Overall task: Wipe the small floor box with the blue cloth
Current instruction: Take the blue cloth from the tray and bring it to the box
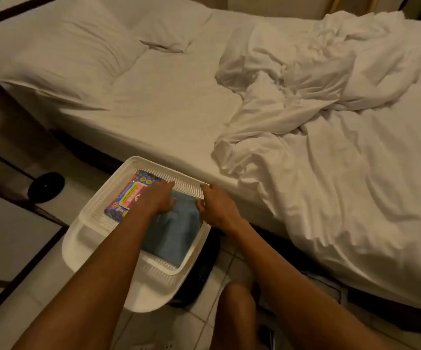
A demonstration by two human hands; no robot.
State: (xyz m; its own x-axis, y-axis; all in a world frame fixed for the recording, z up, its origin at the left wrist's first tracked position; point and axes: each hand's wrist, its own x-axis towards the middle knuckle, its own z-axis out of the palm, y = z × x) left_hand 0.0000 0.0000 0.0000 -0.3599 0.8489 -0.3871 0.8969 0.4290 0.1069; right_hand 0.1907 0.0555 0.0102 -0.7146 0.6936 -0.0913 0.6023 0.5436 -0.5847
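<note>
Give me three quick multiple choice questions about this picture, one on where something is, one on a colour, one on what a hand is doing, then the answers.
1. Where does the colourful packet lie?
A. on the bed
B. in the white basket, left of the cloth
C. on the floor tiles

2. What colour is the cloth in the basket?
A. blue
B. red
C. yellow

3. What is the right hand doing?
A. resting on the pillow
B. lifting the packet
C. gripping the basket's rim

Answers:
1 B, the packet sits inside the white basket, beside the cloth.
2 A, the folded cloth is plainly blue.
3 C, its fingers curl over the rim nearest the bed, while the left hand reaches in at the cloth.
</note>
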